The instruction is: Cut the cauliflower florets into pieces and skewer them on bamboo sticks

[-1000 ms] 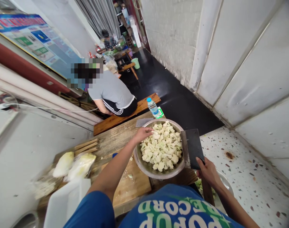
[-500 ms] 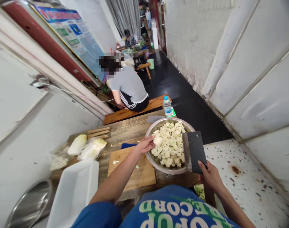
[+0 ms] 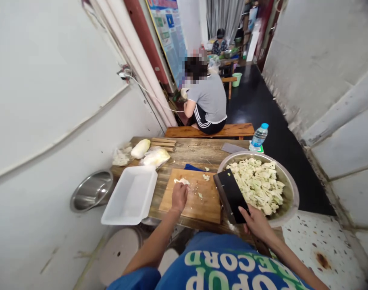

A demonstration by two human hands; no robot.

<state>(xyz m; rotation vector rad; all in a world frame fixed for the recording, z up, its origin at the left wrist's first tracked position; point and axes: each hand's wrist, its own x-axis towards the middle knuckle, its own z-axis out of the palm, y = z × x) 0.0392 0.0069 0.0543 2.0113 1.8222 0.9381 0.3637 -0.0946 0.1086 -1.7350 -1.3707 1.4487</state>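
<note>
Two bare hands over one wooden tabletop (image 3: pixel 198 151). Clock centred on the cutting board (image 3: pixel 198 211), 12 pointing away from the wearer.

9 o'clock, beyond the board: white tub (image 3: pixel 127 193), nothing seen in it. Looks like thin plastic, probably light; lift by the rim.

Between 10 and 11, on the board: a small cauliflower piece (image 3: pixel 181 182). Likely light, firm in the stem, crumbly at the head; best pinched low, on the stalk, since a squeeze on the curd would shed crumbs. Loose scraps lie toward 1 o'clock.

9 o'clock, over the board: left hand (image 3: pixel 179 197), fingers bunched, tips at the piece's near side. Touching, it seems; cannot tell whether it is pinched.

3 o'clock, between board and bowl: cleaver (image 3: pixel 230 197), broad dark blade slanting toward 11 from its handle, overlapping the bowl's near-left rim in view; contact not clear. Stiff, probably blade-heavy; hold by the handle, close to the blade. Right hand (image 3: pixel 254 219) clamped around that handle, thumb laid along the near end.

Farther out at 3: steel bowl (image 3: pixel 289 193), heaped with cut cauliflower (image 3: pixel 259 185). Likely heavy when full and slick if wet; take the rim on opposite sides.
</note>
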